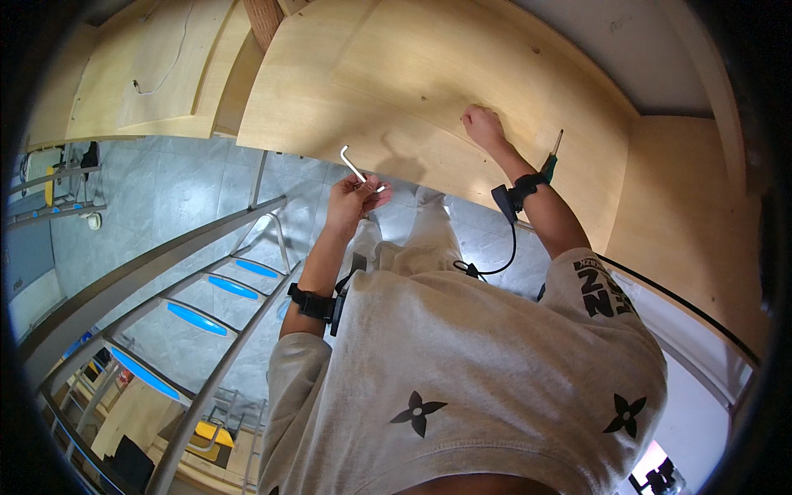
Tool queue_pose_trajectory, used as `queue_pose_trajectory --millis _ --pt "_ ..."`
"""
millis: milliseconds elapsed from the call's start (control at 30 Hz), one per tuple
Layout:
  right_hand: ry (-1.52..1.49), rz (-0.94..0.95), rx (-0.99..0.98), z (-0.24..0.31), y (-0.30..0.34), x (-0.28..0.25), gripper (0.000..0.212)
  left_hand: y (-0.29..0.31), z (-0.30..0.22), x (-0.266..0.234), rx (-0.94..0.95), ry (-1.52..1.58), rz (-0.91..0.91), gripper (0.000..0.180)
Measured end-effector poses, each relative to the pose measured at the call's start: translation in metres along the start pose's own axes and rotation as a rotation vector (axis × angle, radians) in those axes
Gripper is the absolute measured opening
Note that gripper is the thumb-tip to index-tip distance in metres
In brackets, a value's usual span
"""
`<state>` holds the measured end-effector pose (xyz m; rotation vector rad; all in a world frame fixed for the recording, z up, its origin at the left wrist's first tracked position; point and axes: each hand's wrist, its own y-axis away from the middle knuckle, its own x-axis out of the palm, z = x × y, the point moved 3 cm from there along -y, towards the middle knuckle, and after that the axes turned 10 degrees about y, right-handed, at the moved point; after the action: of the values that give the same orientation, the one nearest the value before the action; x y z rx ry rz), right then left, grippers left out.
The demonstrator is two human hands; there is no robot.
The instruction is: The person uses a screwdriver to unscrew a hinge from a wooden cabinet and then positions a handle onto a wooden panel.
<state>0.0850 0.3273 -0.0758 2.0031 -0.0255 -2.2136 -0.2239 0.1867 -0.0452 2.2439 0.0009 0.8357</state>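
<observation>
Apparently, the step in hand is the handling of a small loose part by the board: toward 11 o'clock from the view's middle, the person's left hand (353,200) grips a white bent rod (353,167), its hooked end rising past the fingers, near the front edge of a pale wooden board (355,107). At 1 o'clock the right hand (484,128) is over the board with its fingers curled closed — whether it pinches something small or presses on the surface cannot be told. Any next move with the rod would seem to call for a steady left-hand hold and a turn of the wrist; to take the green-handled screwdriver (550,165) at 2 o'clock, the right hand would first have to open. As for containers, no box or tray can be made out near the hands — the board and an upright panel (685,190) toward 3 o'clock form a corner, and the screwdriver appears to lie beside it. At 10 o'clock, a thin pale cable (147,92) rests on another wooden surface (103,99).
</observation>
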Motion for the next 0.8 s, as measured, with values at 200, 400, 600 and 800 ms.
queue_pose_trajectory --millis 200,400,600,800 --pt "-0.157 -0.003 0.071 -0.018 -0.007 0.019 0.016 -0.002 -0.004 -0.001 0.008 0.023 0.012 0.020" --pt "-0.039 -0.004 0.084 -0.003 -0.018 0.011 0.009 0.001 -0.004 -0.010 0.029 0.007 0.000 0.020" --pt "-0.121 -0.077 0.044 -0.006 -0.010 0.020 0.008 0.008 -0.004 -0.017 0.046 0.040 -0.004 0.016" --pt "-0.179 -0.016 -0.066 0.020 0.035 0.026 0.008 0.017 -0.006 -0.032 0.078 0.046 -0.011 0.015"
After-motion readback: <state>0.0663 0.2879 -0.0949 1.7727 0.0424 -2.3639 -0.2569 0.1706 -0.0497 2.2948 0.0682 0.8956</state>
